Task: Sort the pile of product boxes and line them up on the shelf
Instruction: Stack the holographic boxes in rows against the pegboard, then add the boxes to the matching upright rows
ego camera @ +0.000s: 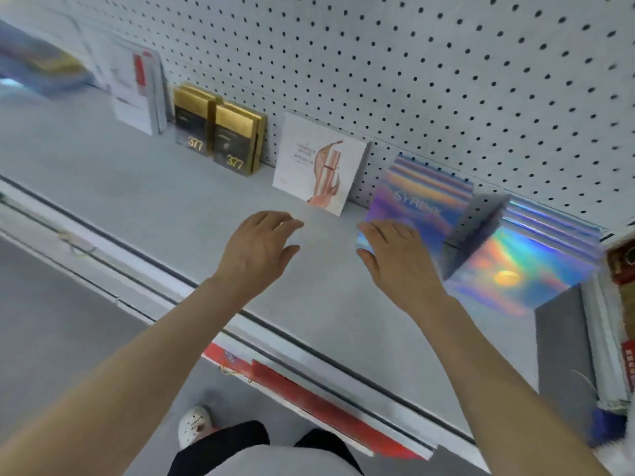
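Boxes stand in a row on the grey shelf (pixel 144 201) against the pegboard: a white box with a red stripe (pixel 135 92), two black and gold boxes (pixel 194 120) (pixel 237 140), a white box with a pink product picture (pixel 319 164) and a holographic box (pixel 422 197). My right hand (pixel 398 259) touches the lower left corner of this holographic box, fingers fairly straight and thumb just below the corner. My left hand (pixel 257 249) hovers open over the bare shelf and holds nothing. A second, larger holographic box (pixel 536 266) sits tilted to the right.
A grey box (pixel 563 355) and red packs (pixel 622 262) crowd the shelf's right end. A blurred bluish box (pixel 37 67) lies at the far left. Red boxes (pixel 309 393) sit on the lower shelf. The shelf's front lip (pixel 309 348) runs diagonally below my arms.
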The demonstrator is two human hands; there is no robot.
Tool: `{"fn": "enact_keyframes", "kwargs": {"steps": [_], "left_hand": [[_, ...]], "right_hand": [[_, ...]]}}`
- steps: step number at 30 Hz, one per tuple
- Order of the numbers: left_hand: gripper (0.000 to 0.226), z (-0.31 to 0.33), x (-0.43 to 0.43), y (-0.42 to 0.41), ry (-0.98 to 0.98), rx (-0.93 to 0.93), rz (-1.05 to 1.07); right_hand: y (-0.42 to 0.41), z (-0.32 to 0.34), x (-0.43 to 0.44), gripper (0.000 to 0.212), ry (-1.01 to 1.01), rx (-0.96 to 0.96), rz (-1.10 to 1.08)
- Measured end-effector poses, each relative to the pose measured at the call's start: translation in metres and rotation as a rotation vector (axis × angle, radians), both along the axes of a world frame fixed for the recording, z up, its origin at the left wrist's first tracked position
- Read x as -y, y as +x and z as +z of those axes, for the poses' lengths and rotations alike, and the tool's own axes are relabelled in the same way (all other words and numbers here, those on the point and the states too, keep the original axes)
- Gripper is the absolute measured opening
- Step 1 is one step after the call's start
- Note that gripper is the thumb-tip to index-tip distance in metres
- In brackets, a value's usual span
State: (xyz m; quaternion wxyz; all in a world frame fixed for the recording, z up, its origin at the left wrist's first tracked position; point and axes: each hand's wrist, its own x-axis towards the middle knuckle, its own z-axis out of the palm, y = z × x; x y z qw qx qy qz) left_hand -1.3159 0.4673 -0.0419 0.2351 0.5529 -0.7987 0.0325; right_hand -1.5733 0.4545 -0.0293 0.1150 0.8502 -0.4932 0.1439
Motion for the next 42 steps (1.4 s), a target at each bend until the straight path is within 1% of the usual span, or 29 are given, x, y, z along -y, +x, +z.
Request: {"fn": "enact_keyframes", "kwargs": {"steps": [3,5,8,14,20,24,30,33,38,40,42], "left_hand": [[0.040,-0.011,-0.020,0.062,0.019,-0.029,0.094],[0.040,-0.016,-0.034,0.106,0.045,-0.049,0.165],[0.040,-0.022,-0.052,0.179,0.078,-0.076,0.281],[0.036,-0.027,-0.084,0.328,0.137,-0.060,0.446],[0.034,-0.022,-0.097,0.439,0.176,-0.048,0.554],[0.033,-0.021,-0.083,0.501,0.171,-0.029,0.591],[0.033,-0.020,-0.023,0.594,0.165,0.008,0.616],[0.033,-0.018,0.021,0.643,0.153,0.021,0.624],[0.034,-0.007,0.086,0.710,0.114,0.004,0.625],[0.035,-0.004,0.108,0.732,0.109,0.006,0.597],[0.036,-0.003,0.128,0.753,0.115,0.010,0.580]], "right_hand": [[0.067,-0.013,-0.001,0.043,0.033,-0.019,0.086],[0.113,-0.021,0.000,0.046,0.094,-0.003,0.134],[0.185,-0.030,0.002,0.044,0.173,0.042,0.175],[0.333,-0.044,0.008,0.039,0.210,0.087,0.284],[0.456,-0.045,0.022,0.037,0.247,0.096,0.355],[0.522,-0.046,0.049,0.039,0.258,0.073,0.396],[0.622,-0.037,0.135,0.043,0.274,0.078,0.367],[0.674,-0.025,0.199,0.045,0.241,0.095,0.332],[0.764,-0.004,0.318,0.043,0.250,0.143,0.212],[0.794,-0.002,0.361,0.051,0.282,0.131,0.148],[0.817,-0.005,0.394,0.059,0.348,0.081,0.062]]}}
